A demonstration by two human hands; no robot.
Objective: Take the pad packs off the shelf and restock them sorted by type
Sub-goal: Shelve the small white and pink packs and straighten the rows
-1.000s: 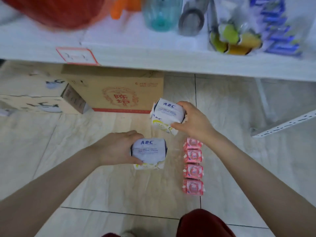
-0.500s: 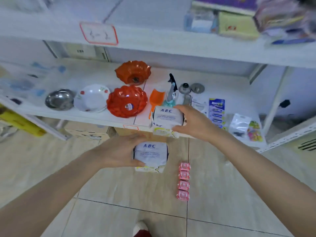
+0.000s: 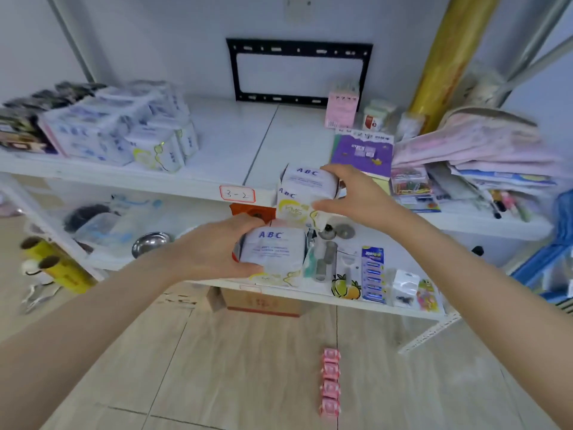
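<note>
Both hands loaded. My left hand (image 3: 217,248) grips one white ABC pad pack (image 3: 274,254) from its left end, thumb under the near edge and fingers curled over the far edge. It is held in the air in front of the lower shelf. My right hand (image 3: 356,197) grips a second ABC pack (image 3: 305,193) from its right end, thumb low and fingers over the top. This pack is higher, level with the front lip of the upper shelf (image 3: 232,141). Each pack's long axis runs left to right across me, printed face tipped up. The shelved stack of ABC packs (image 3: 124,131) lies up and to the left of both hands, with bare board between it and the purple booklet (image 3: 362,150). That gap sits just beyond the right-hand pack, so I judge the right hand goes in first and the left has to rise before it follows. Readable: "ABC" in blue on both held packs, twice on the right one, and "KMS" in yellow-green on its front. The small print is too fine to read. The red-bordered shelf tag (image 3: 237,193) says "3-2". A row of small pink packets (image 3: 331,383) lies on the floor, writing unreadable.
</note>
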